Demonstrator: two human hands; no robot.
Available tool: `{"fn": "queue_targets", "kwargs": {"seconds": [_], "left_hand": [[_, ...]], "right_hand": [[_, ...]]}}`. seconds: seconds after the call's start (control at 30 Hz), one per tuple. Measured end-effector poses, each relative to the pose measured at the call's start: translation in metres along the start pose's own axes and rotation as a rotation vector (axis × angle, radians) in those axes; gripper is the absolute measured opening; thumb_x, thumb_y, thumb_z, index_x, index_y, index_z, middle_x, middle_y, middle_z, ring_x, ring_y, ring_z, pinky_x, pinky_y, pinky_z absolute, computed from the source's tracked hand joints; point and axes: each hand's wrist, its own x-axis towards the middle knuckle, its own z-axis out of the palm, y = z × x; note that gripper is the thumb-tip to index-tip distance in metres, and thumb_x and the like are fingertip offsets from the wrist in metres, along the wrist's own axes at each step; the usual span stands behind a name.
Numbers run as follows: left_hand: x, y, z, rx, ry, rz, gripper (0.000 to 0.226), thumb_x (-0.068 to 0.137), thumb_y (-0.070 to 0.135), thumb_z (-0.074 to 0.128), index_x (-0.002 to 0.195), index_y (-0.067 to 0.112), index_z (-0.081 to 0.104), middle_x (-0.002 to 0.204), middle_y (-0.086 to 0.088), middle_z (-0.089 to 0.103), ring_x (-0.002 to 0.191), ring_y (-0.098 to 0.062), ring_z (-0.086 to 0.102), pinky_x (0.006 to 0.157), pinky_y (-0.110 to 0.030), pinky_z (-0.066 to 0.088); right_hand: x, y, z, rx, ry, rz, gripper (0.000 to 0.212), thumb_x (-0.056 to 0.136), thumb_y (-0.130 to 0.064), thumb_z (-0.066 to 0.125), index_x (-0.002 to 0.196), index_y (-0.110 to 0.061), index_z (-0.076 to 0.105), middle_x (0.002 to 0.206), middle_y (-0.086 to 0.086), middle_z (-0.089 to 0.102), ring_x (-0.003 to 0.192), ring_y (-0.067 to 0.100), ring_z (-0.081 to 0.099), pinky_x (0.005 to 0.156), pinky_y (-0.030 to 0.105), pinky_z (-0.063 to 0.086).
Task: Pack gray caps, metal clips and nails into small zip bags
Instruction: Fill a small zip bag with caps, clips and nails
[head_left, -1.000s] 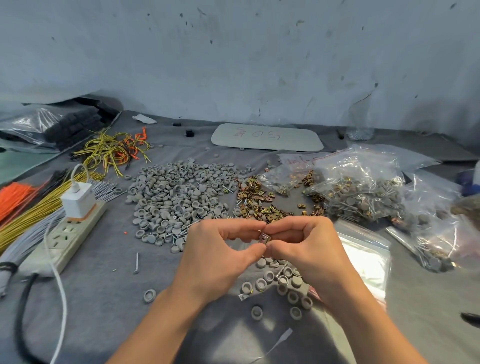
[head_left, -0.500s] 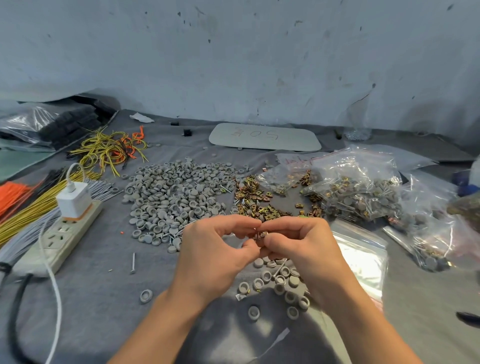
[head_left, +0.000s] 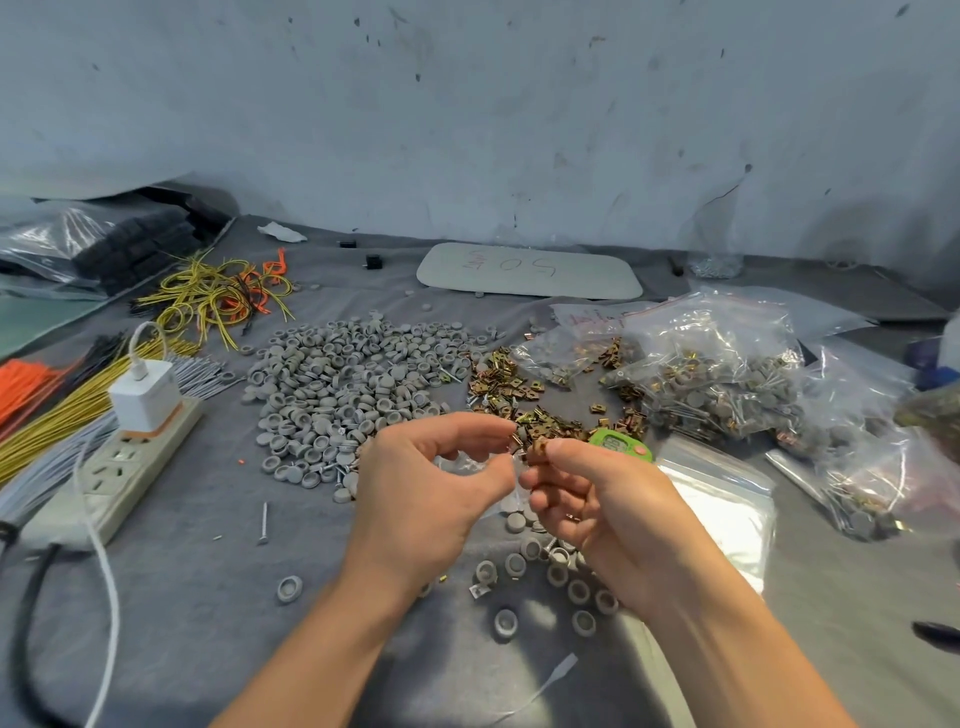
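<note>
the right hand (head_left: 613, 514) hides part of a green gadget (head_left: 621, 444); whether the left hand (head_left: 426, 499) pinches anything is too small to tell.

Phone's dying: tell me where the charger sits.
Head view, left side: the white charger stands plugged into the far end of the power strip, between the yellow wires and the cap pile.

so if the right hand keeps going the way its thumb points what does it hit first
Probably the left hand, at its fingertips: the right hand, pinching a clip, points straight at them, though depth is unclear.
</note>
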Motion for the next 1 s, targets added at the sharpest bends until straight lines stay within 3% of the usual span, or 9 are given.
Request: {"fn": "queue_targets", "kwargs": {"seconds": [0.1,0.33,0.47,0.53,0.6,0.67,0.83,0.93,1.0], "left_hand": [[0.000,0.002,0.001,0.023,-0.022,-0.017,0.021,0.071,0.024,0.081,0.085,0.040,0.082,0.083,0.024,0.076,0.083,0.005,0.073,0.077,-0.011,0.054],[0.002,-0.003,0.009,0.268,-0.098,0.034,0.035,0.075,0.026,0.089,0.080,0.058,0.076,0.097,0.035,0.068,0.101,0.012,0.060,0.083,0.000,0.038],[0.009,-0.005,0.003,0.280,-0.063,-0.026,0.024,0.081,0.041,0.083,0.100,0.054,0.076,0.113,0.026,0.068,0.109,0.019,0.055,0.090,0.000,0.036],[0.014,-0.008,-0.005,0.396,-0.163,-0.017,0.055,0.074,0.051,0.080,0.126,0.054,0.064,0.138,0.028,0.056,0.127,0.015,0.045,0.110,-0.015,0.035],[0.014,-0.010,-0.008,0.597,-0.405,-0.077,0.100,0.062,0.061,0.076,0.152,0.055,0.032,0.160,0.024,0.030,0.147,0.000,0.028,0.123,-0.035,0.028],[0.011,-0.013,-0.006,0.762,-0.539,-0.152,0.123,0.061,0.057,0.082,0.157,0.055,0.006,0.165,0.020,0.020,0.154,-0.011,0.019,0.126,-0.044,0.023],[0.011,-0.023,0.003,0.719,-0.360,-0.218,0.108,0.072,0.032,0.084,0.155,0.055,0.018,0.138,0.013,0.055,0.136,-0.023,0.048,0.112,-0.051,0.045],[0.012,-0.026,0.004,0.593,-0.283,-0.214,0.093,0.073,0.026,0.081,0.148,0.055,0.034,0.119,0.024,0.057,0.094,-0.009,0.064,0.087,-0.035,0.055],[0.012,-0.025,0.005,0.526,-0.278,-0.209,0.089,0.071,0.027,0.080,0.144,0.056,0.039,0.110,0.028,0.056,0.078,-0.005,0.061,0.076,-0.027,0.050]], "right_hand": [[0.001,0.003,0.005,0.079,-0.004,0.049,0.014,0.093,-0.004,0.063,0.093,0.007,0.071,0.077,0.019,0.071,0.054,0.019,0.065,0.044,0.020,0.051],[0.005,0.005,0.003,0.211,-0.024,0.118,0.023,0.092,0.011,0.055,0.108,0.011,0.071,0.087,0.018,0.067,0.061,0.018,0.064,0.052,0.024,0.058],[0.007,0.002,-0.003,0.262,0.052,0.110,0.022,0.090,0.022,0.053,0.093,0.009,0.071,0.078,0.020,0.072,0.061,0.022,0.070,0.052,0.024,0.059],[0.009,-0.002,-0.009,0.234,0.092,0.090,0.023,0.093,0.019,0.051,0.099,0.007,0.070,0.076,0.019,0.071,0.054,0.017,0.065,0.045,0.020,0.053],[0.012,-0.003,-0.015,0.153,0.133,0.046,0.020,0.094,0.013,0.055,0.105,0.004,0.069,0.077,0.016,0.073,0.050,0.011,0.058,0.039,0.016,0.044],[0.014,-0.004,-0.019,0.033,0.181,-0.014,0.015,0.093,0.008,0.062,0.105,0.001,0.068,0.078,0.014,0.075,0.045,0.008,0.051,0.037,0.015,0.037],[0.015,-0.002,-0.017,-0.283,0.271,-0.130,0.003,0.086,-0.014,0.081,0.083,-0.016,0.081,0.077,0.006,0.077,0.046,0.011,0.040,0.049,0.020,0.036],[0.017,-0.003,-0.012,-0.513,0.339,-0.262,0.007,0.083,-0.024,0.085,0.079,-0.028,0.082,0.071,-0.003,0.076,0.058,0.008,0.063,0.065,0.030,0.046],[0.021,-0.003,-0.006,-0.680,0.329,-0.361,0.012,0.081,-0.028,0.086,0.077,-0.038,0.081,0.065,-0.012,0.073,0.059,0.003,0.063,0.060,0.025,0.049]]}}
